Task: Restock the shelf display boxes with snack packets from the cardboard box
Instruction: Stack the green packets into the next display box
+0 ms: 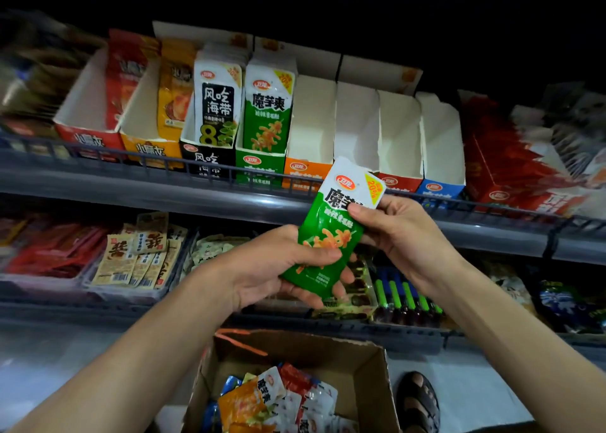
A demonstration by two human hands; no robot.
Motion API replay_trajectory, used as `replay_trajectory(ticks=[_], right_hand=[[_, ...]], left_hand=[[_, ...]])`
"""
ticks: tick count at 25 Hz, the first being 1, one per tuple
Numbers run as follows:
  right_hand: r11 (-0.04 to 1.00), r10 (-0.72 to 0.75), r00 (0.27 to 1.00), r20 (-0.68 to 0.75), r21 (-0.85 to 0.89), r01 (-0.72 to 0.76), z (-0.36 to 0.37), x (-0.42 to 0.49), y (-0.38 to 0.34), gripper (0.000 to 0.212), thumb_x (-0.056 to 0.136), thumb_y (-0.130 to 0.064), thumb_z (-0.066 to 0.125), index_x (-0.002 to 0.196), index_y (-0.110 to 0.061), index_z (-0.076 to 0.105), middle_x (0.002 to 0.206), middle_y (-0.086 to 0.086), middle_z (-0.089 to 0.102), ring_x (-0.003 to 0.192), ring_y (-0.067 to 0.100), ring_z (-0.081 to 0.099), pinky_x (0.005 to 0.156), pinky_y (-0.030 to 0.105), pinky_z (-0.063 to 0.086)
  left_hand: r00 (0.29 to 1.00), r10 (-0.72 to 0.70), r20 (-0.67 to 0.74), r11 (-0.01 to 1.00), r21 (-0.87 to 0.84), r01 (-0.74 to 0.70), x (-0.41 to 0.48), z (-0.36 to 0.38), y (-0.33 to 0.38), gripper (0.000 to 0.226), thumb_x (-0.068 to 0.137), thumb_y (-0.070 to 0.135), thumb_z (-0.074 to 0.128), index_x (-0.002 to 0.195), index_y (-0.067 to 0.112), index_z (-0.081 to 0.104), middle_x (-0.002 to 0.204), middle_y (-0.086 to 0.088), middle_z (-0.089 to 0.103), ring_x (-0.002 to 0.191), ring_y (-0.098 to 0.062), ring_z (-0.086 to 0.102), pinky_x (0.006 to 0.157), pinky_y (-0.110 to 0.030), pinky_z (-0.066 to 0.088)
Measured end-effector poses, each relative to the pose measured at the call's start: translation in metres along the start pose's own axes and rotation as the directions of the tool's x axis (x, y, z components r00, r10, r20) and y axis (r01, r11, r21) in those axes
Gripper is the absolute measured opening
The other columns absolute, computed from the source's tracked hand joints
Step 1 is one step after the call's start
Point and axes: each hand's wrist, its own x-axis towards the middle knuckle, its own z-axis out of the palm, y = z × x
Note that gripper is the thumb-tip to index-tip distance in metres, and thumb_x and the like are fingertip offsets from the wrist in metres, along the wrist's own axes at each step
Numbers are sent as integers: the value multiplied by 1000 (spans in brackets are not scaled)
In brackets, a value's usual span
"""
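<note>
While I face the rack, the upper shelf (pixel 131 186) runs across the whole view, and on it stands the green display box (pixel 259 170), my mark for everything else. A dark wire rail (pixel 157 163) along the shelf edge crosses in front of this box and covers part of its printed front.

Well below the green display box, on the floor, sits the open cardboard box (pixel 372 380), with loose snack packets (pixel 278 400) in orange, red, white and blue heaped inside. My sandalled foot (pixel 418 400) shows far down to its lower right.

Touching the green display box on its left is the black display box (pixel 206 163), with white-and-black packets (pixel 218 104) upright in it. Touching it on the right is the orange display box (pixel 303 170), which shows white inner walls. Further right come the red display box (pixel 398 181) and the blue display box (pixel 439 188). Inside the green display box, green packets (pixel 269 111) stand upright.

The green packet (pixel 331 232) that I hold is down and to the right of the green display box, apart from it. It hangs in front of the shelf edge, tilted with its white top toward the upper right.

My left hand (pixel 272 268) grips its lower half, thumb across the front and fingers curled beneath. My right hand (pixel 403 232) pinches its upper right edge, thumb on the front and fingers behind.
</note>
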Motion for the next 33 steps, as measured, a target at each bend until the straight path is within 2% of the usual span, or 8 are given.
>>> replay_trajectory(ticks=[7, 10, 11, 12, 14, 23, 28, 33], right_hand=[[968, -132, 989, 62, -205, 142, 38, 36, -53, 21, 79, -3, 72, 100, 0, 70, 99, 17, 75, 85, 24, 72, 78, 33, 59], [922, -304, 952, 11, -248, 297, 51, 64, -82, 12, 82, -1, 71, 94, -2, 70, 93, 11, 76, 81, 20, 73, 75, 32, 60], [902, -362, 932, 2, -253, 351, 55, 76, -91, 10, 84, -1, 70, 94, -3, 69, 92, 9, 76, 81, 19, 73, 74, 31, 60], [881, -410, 912, -9, -261, 394, 58, 88, -98, 9, 85, -1, 70, 94, -4, 68, 91, 7, 76, 81, 17, 73, 72, 29, 59], [842, -472, 882, -18, -308, 444, 64, 112, -103, 8, 87, -3, 70, 93, -8, 68, 91, 3, 75, 83, 15, 73, 71, 26, 56], [722, -407, 911, 63, -588, 363, 74, 163, -83, 11, 84, -12, 75, 92, -14, 68, 104, 5, 74, 94, 15, 71, 87, 33, 58], [559, -453, 891, 32, -768, 312, 88, 167, -60, 24, 80, -21, 79, 101, -12, 72, 107, 2, 74, 94, 11, 69, 82, 27, 56], [296, -613, 786, 80, -899, 323, 87, 168, -43, 60, 76, -28, 83, 126, -22, 50, 114, 2, 70, 101, 19, 66, 83, 42, 57]], left_hand=[[986, 139, -88, 987, -72, -146, -16, -20, 40, 34, 96, 29, 52, 119, 6, 62, 109, -16, 72, 99, -30, 70, 68, -32, 61], [851, 290, -437, 956, 179, -233, -13, -33, 48, 38, 94, 37, 56, 121, 10, 61, 104, -2, 73, 92, -25, 71, 77, -36, 60], [712, 415, -566, 861, 496, -108, -11, -41, 48, 37, 94, 39, 57, 121, 13, 61, 105, 5, 71, 92, -21, 68, 79, -34, 58], [567, 576, -590, 635, 759, 144, -8, -47, 46, 36, 95, 40, 56, 124, 18, 58, 107, 7, 66, 95, -19, 64, 79, -31, 52], [467, 747, -474, 265, 856, 444, -6, -57, 42, 40, 97, 39, 53, 134, 24, 50, 116, -1, 58, 106, -21, 58, 76, -34, 48], [459, 786, -413, 139, 843, 520, 3, -71, 41, 33, 95, 34, 56, 126, 21, 60, 123, -5, 46, 112, -24, 51, 68, -36, 52], [462, 795, -393, 113, 844, 524, 4, -71, 42, 33, 97, 31, 53, 128, 21, 58, 132, 0, 51, 115, -23, 50, 71, -35, 51], [461, 796, -392, 124, 851, 510, 3, -72, 41, 34, 97, 27, 52, 130, 20, 56, 130, 1, 55, 115, -24, 52, 74, -37, 52]])
